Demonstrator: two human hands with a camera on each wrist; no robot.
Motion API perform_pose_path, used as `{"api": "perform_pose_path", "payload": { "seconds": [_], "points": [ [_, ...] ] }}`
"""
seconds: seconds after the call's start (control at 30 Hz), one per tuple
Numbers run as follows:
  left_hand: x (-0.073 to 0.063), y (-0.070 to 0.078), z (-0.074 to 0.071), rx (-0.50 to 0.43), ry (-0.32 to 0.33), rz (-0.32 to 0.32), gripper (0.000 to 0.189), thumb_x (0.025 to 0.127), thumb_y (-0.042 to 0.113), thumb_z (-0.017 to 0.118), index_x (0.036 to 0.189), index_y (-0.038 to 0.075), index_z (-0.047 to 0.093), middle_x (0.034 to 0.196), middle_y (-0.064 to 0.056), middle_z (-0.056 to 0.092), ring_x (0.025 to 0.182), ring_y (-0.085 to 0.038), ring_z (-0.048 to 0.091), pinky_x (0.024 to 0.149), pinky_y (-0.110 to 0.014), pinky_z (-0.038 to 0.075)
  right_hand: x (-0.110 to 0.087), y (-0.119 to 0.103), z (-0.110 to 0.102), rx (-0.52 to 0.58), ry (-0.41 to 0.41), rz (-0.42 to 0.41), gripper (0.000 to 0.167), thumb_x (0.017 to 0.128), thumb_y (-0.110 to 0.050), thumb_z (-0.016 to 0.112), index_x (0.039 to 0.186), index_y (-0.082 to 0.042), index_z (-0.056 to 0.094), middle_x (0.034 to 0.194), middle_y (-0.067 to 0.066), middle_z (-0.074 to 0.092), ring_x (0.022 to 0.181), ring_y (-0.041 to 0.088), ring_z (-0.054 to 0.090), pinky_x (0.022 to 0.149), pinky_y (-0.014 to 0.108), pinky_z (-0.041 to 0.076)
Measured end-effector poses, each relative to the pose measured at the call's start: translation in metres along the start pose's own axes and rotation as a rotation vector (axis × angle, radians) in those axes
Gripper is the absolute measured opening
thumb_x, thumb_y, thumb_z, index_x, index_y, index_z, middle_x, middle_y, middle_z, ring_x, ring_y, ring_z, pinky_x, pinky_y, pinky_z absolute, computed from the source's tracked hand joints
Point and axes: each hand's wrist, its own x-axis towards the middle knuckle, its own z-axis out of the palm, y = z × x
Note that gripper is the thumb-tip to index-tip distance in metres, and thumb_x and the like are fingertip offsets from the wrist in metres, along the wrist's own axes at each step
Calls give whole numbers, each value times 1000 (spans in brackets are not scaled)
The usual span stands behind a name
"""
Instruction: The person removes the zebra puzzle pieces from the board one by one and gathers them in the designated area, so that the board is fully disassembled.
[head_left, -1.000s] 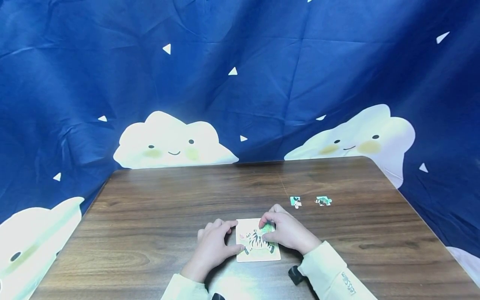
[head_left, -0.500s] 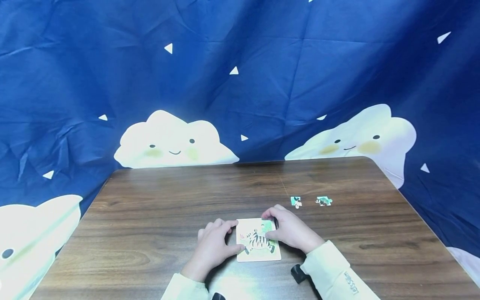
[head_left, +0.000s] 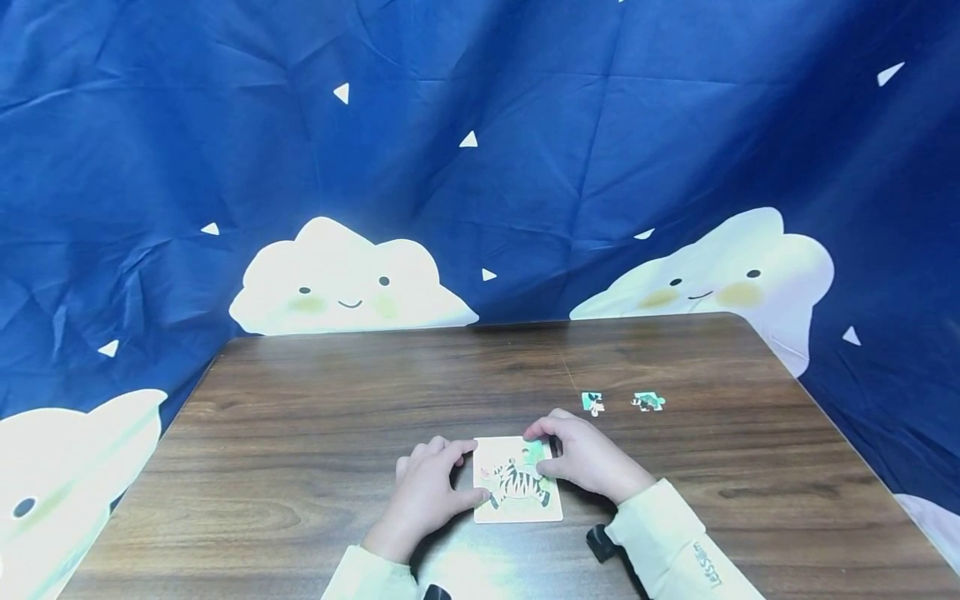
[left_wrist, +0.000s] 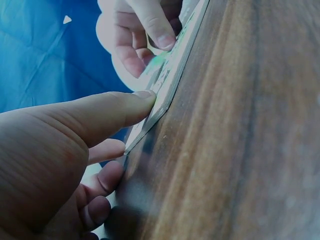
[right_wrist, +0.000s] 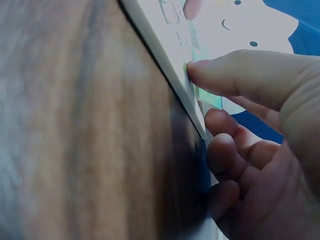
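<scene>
A small square puzzle board (head_left: pixel 504 513) with a zebra picture lies on the wooden table. My left hand (head_left: pixel 429 493) holds the board at its left side, thumb on its face and index finger at the far left corner. Over the upper right of the board, my right hand (head_left: pixel 588 458) has thumb and index finger around a green puzzle piece (head_left: pixel 533 452). In the right wrist view, the thumb meets this green piece (right_wrist: pixel 209 98) at the board's edge, and the other fingers are bent beside it. The left wrist view shows the left thumb pressing the board's rim (left_wrist: pixel 172 82).
Two loose puzzle pieces lie beyond the right hand: one green, black and white (head_left: pixel 592 403), the other mostly green (head_left: pixel 648 402). The brown table (head_left: pixel 337 392) ends at a blue curtain (head_left: pixel 525 192) printed with white clouds.
My right hand has shifted slightly to the right and its thumb and index finger have spread, showing more of the green piece. The left hand and the board have stayed in place.
</scene>
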Motion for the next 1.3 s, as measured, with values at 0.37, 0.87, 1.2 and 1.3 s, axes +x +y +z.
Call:
{"api": "perform_pose_path", "payload": {
  "seconds": [0.37, 0.87, 1.2, 1.3],
  "points": [
    [0, 0, -1, 1, 1, -1, 66, 70, 49, 82, 127, 20, 68, 94, 10, 55, 87, -15, 46, 78, -42, 31, 2, 0, 0, 17, 40, 61, 28, 78, -10, 84, 102, -17, 73, 102, -7, 65, 96, 14, 59, 91, 41, 46],
    [0, 1, -1, 7, -8, -10, 65, 71, 49, 83, 127, 20, 68, 95, 9, 55, 87, -15, 46, 78, -43, 31, 1, -2, -1, 13, 4, 95, 31, 80, -6, 80, 110, -15, 76, 103, -7, 66, 97, 13, 60, 93, 42, 47],
    [-1, 2, -1, 4, -9, -10, 66, 71, 49, 83, 128, 20, 67, 96, 9, 55, 87, -16, 46, 79, -44, 31, 0, -3, 0, -5, 12, 112, 32, 80, -7, 79, 111, -14, 77, 102, -8, 65, 95, 11, 59, 92, 42, 48],
    [-1, 1, -1, 8, -6, -9, 65, 71, 49, 83, 128, 21, 67, 96, 9, 55, 87, -15, 46, 79, -43, 31, 1, -3, 0, -14, 22, 108, 31, 80, -8, 79, 111, -13, 77, 103, -7, 66, 95, 12, 60, 92, 42, 49]
  ]
}}
